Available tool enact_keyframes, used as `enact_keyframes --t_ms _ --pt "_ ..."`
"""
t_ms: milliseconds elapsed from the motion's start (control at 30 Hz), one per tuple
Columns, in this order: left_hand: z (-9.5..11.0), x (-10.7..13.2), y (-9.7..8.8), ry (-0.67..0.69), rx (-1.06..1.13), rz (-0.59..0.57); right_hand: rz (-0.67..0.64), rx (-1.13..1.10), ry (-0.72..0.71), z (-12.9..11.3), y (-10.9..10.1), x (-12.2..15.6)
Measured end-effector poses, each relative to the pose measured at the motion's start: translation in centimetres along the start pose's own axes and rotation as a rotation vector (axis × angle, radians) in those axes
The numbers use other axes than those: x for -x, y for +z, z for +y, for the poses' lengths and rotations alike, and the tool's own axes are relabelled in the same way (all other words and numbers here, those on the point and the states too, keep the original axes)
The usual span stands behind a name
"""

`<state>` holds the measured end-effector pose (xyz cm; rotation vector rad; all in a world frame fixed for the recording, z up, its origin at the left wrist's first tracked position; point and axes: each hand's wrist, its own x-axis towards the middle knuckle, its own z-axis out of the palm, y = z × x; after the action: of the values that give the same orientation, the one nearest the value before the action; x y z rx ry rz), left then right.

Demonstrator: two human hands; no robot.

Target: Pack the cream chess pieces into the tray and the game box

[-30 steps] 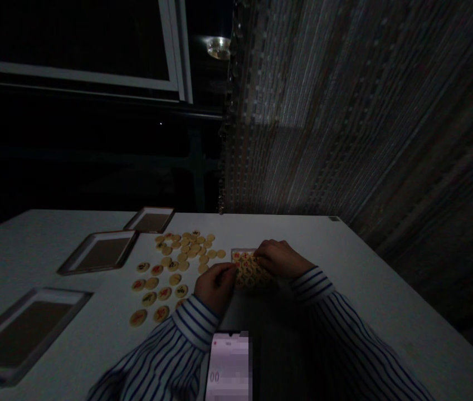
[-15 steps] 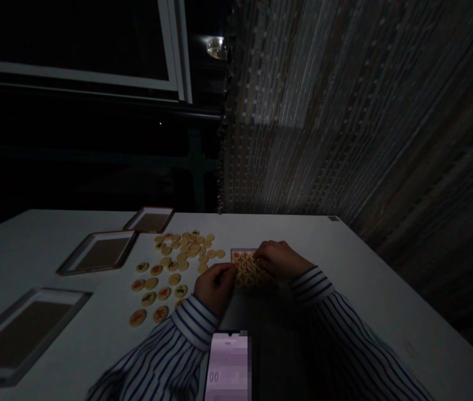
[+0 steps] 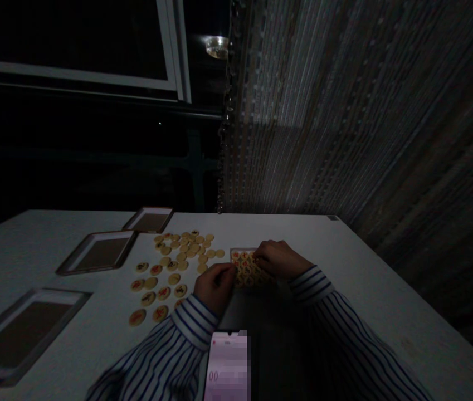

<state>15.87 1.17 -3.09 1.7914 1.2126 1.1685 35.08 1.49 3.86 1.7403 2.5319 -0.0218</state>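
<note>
Bent in from both sides over a shallow, pale-rimmed box (image 3: pixel 242 249) at the middle of the white table (image 3: pixel 365 312), with left hand (image 3: pixel 213 285) to the left and right hand (image 3: pixel 282 260) to the right, probably so as to steady it between them. On the left, fingers curled, thumb and fingertips drawn together at the left edge; cannot tell whether pinching a disc or merely bracing the rim. On the right, fingers bent down over the far right part, tips hidden; cannot tell whether gripping anything. Inside, packed discs (image 3: pixel 244 266), set close together, red and dark markings upward, presumably for a snug, legible fit. To the left, loose discs (image 3: pixel 172 265), some marked, many plain, likely spread out there for easy reach. Farther left, near tray (image 3: pixel 23 334), middle tray (image 3: pixel 103 254) and far tray (image 3: pixel 152 223), well apart from the hands, perhaps to leave working room. At the near side, lit phone (image 3: pixel 227 362), apparently placed for a quick glance.
</note>
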Motion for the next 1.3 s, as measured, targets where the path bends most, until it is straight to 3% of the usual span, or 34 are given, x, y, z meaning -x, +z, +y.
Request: enact_keyframes --t_ms 267,700,1300 --pt "-0.1 0.1 0.0 -0.004 0.018 0.013 0.019 -0.031 0.016 0.3 -0.1 0.0" --pt "0.4 0.1 -0.1 -0.003 0.009 0.015 0.163 -0.031 0.059 1.6 -1.2 0.7" --pt "0.2 0.1 -0.3 -0.008 -0.004 -0.015 0.074 -0.029 0.07 1.8 -1.3 1.0"
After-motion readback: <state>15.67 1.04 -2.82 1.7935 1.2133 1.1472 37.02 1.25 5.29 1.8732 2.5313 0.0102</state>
